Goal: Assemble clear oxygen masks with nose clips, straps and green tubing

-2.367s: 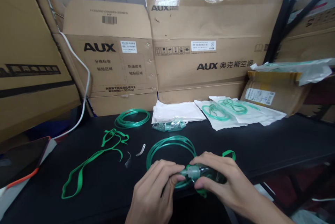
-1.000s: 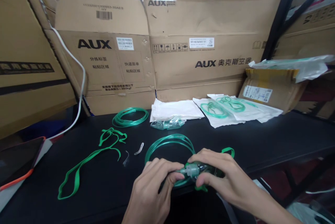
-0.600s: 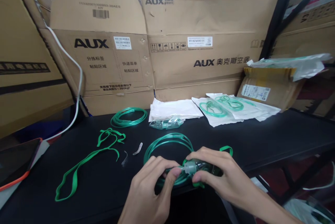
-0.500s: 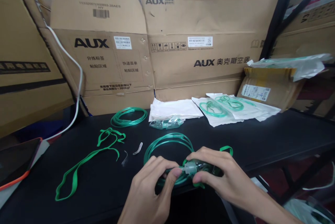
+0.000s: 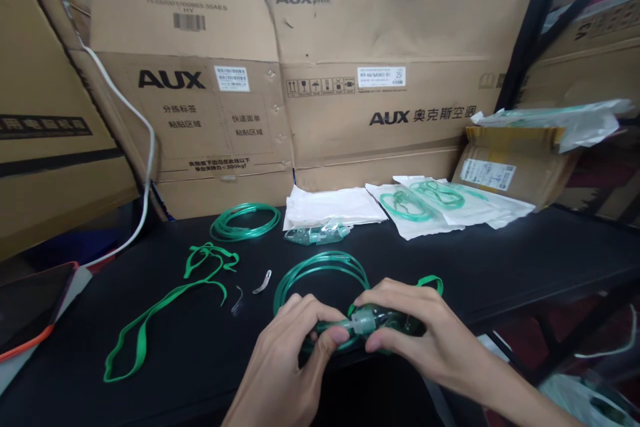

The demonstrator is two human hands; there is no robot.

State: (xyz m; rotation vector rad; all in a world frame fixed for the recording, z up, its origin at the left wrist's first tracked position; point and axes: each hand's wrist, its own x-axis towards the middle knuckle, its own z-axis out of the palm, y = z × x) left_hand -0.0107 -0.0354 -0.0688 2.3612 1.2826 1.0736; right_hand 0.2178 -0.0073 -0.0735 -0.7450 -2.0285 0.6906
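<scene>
Pale green connector (image 5: 364, 321) is sitting between the left hand (image 5: 293, 344) and the right hand (image 5: 427, 320), near the front edge of the black tabletop (image 5: 200, 347). The left hand is pinching a narrow tube end (image 5: 346, 326) — thumb against fingers — while the right hand is gripping a dark translucent piece (image 5: 400, 320) beside the connector. Coiled green tubing (image 5: 320, 260) is lying just behind them; a green strap (image 5: 142, 344) is resting well to the left.

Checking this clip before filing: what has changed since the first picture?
The view has shifted, so things sit further left. The thumb of the left hand seems to have rolled slightly beside the pale connector. Nothing newly gripped or released: the right hand still holds the green mask; near coil and loose strap look unmoved.
</scene>
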